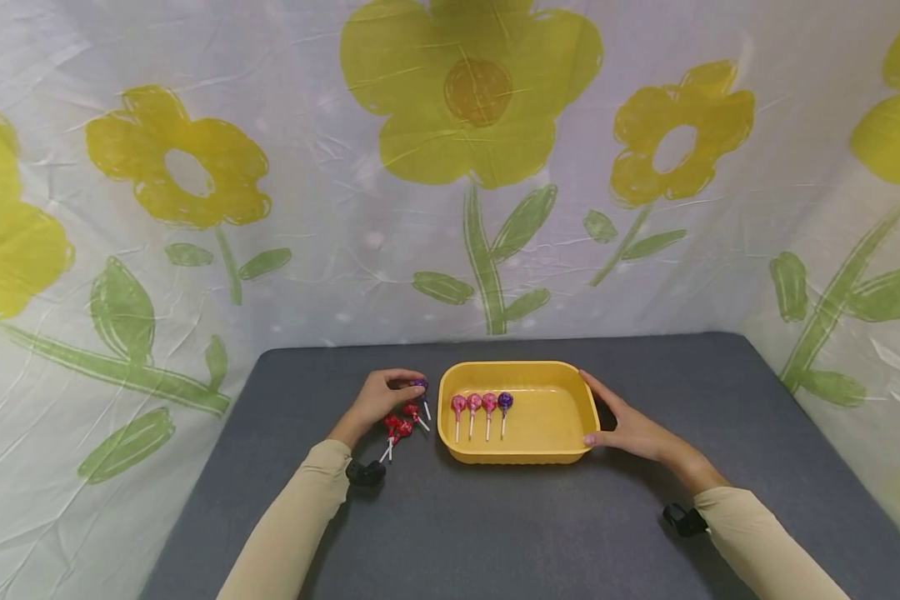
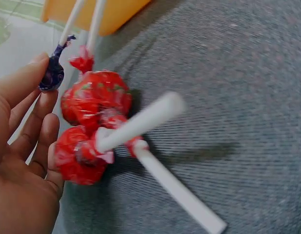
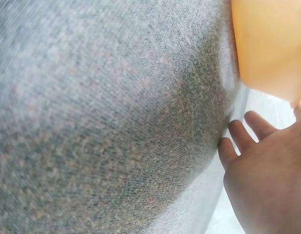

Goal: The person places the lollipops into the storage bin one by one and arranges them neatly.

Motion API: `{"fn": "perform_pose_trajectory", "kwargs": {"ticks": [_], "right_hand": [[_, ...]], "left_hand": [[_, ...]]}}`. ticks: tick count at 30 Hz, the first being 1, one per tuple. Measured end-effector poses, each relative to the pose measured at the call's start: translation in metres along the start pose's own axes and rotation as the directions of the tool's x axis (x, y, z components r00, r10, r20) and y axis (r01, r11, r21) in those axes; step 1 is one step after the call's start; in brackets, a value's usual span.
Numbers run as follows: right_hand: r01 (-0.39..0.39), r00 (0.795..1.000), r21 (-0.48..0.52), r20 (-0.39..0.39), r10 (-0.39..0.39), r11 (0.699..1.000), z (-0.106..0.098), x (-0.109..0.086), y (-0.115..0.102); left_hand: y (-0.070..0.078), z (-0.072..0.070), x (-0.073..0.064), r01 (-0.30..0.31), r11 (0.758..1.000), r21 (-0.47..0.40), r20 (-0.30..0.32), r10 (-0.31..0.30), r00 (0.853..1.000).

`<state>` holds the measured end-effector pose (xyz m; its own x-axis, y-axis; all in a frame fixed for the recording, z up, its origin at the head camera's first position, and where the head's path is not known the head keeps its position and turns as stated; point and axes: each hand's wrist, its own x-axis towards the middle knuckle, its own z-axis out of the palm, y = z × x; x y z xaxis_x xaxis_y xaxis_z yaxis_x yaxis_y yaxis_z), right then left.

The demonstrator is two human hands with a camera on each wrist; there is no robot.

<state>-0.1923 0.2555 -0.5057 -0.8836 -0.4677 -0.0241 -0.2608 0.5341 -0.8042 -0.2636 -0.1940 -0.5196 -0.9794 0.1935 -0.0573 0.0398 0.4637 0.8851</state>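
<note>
My left hand pinches a purple-wrapped lollipop by its round head between thumb and fingertips, its white stick pointing away in the left wrist view. Close beside this hand, three red-wrapped lollipops lie loose on the table. To the right stands a yellow tray. Inside, toward its left half, three pink lollipops and a purple lollipop form a row, sticks toward me. My right hand touches the tray's right end with spread thumb and index finger; the other fingers extend loosely outside it.
A dark grey cloth-covered table carries everything. Behind it hangs a pale fabric backdrop with yellow flowers, reaching the table's back edge. Each wrist wears a small black camera, the left one near the red lollipops' sticks.
</note>
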Motion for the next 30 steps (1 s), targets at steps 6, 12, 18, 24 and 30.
{"fn": "perform_pose_trajectory", "kwargs": {"ticks": [6, 12, 18, 24, 30], "right_hand": [[0.005, 1.0, 0.009, -0.001, -0.005, 1.0, 0.0, -0.001, -0.001], [0.005, 1.0, 0.001, 0.0, -0.005, 1.0, 0.0, 0.0, -0.001], [0.011, 1.0, -0.018, 0.005, -0.011, 1.0, -0.001, 0.001, -0.002], [0.008, 1.0, -0.019, 0.005, -0.008, 1.0, -0.002, 0.001, -0.003], [0.006, 1.0, -0.019, 0.008, -0.006, 1.0, -0.001, 0.001, -0.003]], "left_hand": [[0.005, -0.004, 0.004, -0.003, 1.0, -0.03, -0.001, 0.003, 1.0], [0.022, -0.009, 0.006, 0.013, 0.999, -0.05, 0.008, -0.013, 1.0], [0.043, -0.014, 0.009, -0.032, 0.998, -0.055, 0.024, 0.033, 0.999], [0.059, -0.01, 0.018, -0.061, 0.992, -0.11, 0.046, 0.066, 0.997], [0.079, 0.0, 0.023, -0.097, 0.982, -0.162, 0.043, 0.106, 0.993]]}}
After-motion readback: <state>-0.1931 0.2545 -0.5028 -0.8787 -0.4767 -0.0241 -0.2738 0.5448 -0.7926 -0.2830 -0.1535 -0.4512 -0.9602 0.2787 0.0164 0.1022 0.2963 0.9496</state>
